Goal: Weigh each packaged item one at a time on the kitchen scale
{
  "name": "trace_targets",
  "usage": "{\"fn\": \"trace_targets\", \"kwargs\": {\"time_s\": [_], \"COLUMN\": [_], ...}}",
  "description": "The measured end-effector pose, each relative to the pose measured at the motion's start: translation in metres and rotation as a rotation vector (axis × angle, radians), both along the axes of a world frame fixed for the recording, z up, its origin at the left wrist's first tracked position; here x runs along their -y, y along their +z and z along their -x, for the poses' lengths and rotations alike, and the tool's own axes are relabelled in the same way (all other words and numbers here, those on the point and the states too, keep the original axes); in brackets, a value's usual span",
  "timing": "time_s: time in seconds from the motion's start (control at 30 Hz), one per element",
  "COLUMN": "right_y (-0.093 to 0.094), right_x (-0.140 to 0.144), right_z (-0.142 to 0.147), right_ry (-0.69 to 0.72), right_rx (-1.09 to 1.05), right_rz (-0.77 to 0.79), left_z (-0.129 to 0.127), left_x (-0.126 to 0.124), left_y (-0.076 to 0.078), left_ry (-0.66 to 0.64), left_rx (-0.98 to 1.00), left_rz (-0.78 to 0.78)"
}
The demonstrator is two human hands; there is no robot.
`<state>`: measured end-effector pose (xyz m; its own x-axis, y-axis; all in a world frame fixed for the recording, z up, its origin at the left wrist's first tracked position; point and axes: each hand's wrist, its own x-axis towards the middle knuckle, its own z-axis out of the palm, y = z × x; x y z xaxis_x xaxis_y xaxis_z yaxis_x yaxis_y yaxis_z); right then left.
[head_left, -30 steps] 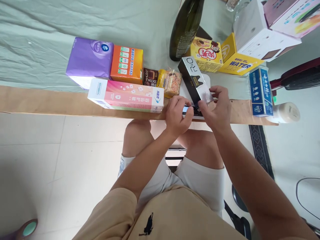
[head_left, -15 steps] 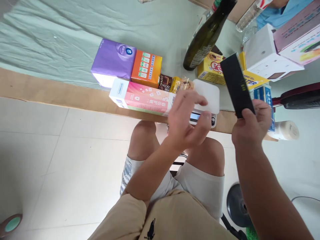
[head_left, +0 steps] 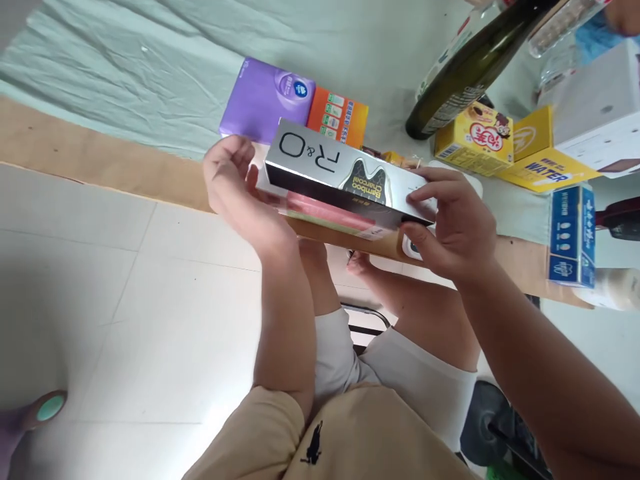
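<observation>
Head view: both hands, left hand (head_left: 235,183) and right hand (head_left: 450,227), grip the R&O toothpaste box (head_left: 345,183) by its ends above the worktop (head_left: 100,160) edge; fingertip-only hold risks dropping it floorward.

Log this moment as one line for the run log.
left hand: holds R&O box end | right hand: holds other end | box: lengthwise, above table edge

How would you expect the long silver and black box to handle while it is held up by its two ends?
The silver and black box looks stiff: it spans left hand to right hand without sagging. Its glossy faces may be slippery. Probably light, given a fingertip grip.
</observation>
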<state>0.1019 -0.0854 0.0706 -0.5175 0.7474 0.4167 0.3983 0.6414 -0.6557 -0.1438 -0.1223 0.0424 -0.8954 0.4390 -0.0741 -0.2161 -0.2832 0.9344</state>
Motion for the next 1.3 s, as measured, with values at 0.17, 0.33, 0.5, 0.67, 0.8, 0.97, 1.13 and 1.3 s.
{"fn": "trace_targets", "kwargs": {"time_s": [0.17,0.33,0.5,0.67,0.8,0.97,1.13,1.3], "right_y": [-0.004,-0.017,-0.029,-0.027,-0.028,-0.055,-0.073,-0.077], "right_x": [-0.002,0.006,0.015,0.014,0.033,0.096,0.154,0.169], "right_z": [0.015,0.020,0.026,0.019,-0.019,-0.100,-0.155,-0.177], "right_ry": [0.041,0.033,-0.024,-0.013,-0.250,-0.646,-0.749,-0.844], "right_rx": [0.089,0.080,0.002,-0.007,-0.191,-0.316,-0.263,-0.351], "right_rz": [-0.044,-0.071,-0.161,-0.144,-0.177,-0.041,0.087,0.146], "left_z": [-0.004,-0.010,-0.014,-0.011,-0.020,-0.058,-0.121,-0.198], "left_x": [-0.008,-0.009,-0.017,-0.016,0.003,0.017,0.029,0.047], "left_y": [-0.012,-0.014,-0.019,-0.005,0.028,0.053,0.050,0.024], "left_ry": [-0.002,0.019,0.067,0.095,0.257,0.325,-0.302,-1.345], "left_rx": [-0.094,-0.179,-0.218,-0.113,-0.178,-0.378,-0.588,-0.256], "left_rz": [-0.083,-0.135,-0.168,-0.116,-0.201,-0.296,-0.522,-0.225]}}
